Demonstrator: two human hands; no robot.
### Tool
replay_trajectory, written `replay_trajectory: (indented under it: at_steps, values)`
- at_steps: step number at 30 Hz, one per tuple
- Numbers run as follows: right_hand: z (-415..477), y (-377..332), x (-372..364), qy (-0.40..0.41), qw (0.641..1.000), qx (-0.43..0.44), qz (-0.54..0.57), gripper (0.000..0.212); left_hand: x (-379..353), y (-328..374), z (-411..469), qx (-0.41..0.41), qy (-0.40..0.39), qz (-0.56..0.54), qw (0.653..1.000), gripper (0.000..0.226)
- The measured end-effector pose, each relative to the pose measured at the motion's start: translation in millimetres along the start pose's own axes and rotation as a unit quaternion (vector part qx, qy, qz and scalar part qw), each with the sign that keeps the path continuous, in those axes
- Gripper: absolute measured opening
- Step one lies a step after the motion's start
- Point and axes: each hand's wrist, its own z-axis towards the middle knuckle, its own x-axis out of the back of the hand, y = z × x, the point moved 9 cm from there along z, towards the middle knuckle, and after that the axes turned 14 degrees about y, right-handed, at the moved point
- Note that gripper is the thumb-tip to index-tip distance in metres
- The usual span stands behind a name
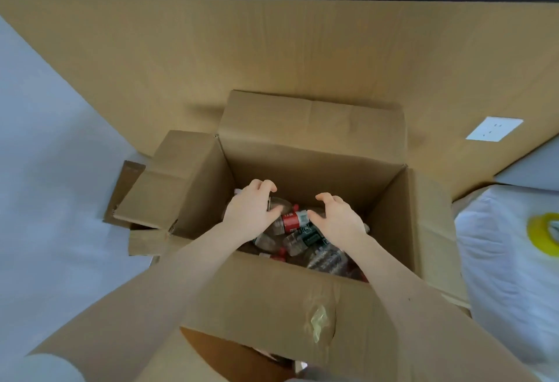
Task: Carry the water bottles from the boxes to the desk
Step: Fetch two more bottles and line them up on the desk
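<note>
The left hand [251,211] and right hand [340,220] reached, fingers curled, among the bottles [292,222] in the box [302,167]. I couldn't tell whether they gripped any. Plenty seemingly remained to carry.

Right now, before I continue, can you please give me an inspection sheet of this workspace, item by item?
Surface: pale floor; the desk is not in view.
Job's things: open cardboard box, flaps out; water bottles lie jumbled inside, among them a red-label bottle and a green-label bottle.
Clutter: cardboard scraps left of the box; yellow tape roll on white fabric at the right.
Hands: left hand and right hand both reach into the box, fingers curled over the bottles; a grip cannot be confirmed.
Cables: nothing seen.
Surroundings: tan wall panel with a white socket.
</note>
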Motion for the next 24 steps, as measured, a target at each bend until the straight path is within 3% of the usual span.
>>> replay_trajectory:
  at_steps: [4, 9, 14, 24]
  values:
    - [30, 36, -32, -0.052, 0.998, -0.036, 0.026, 0.052, -47, 18, 21, -0.023, -0.056, 0.026, 0.998, 0.043]
    - [47, 83, -64, -0.084, 0.985, -0.138, 0.061, 0.050, -88, 5, 40, 0.027, -0.107, 0.018, 0.994, 0.044]
    - [48, 118, -83, -0.070, 0.965, -0.238, 0.088, 0.053, -126, 2, 54, 0.041, -0.153, 0.013, 0.987, 0.046]
    - [42, 154, -103, 0.028, 0.918, -0.378, 0.114, 0.056, -206, 11, 83, -0.014, -0.233, 0.016, 0.972, 0.053]
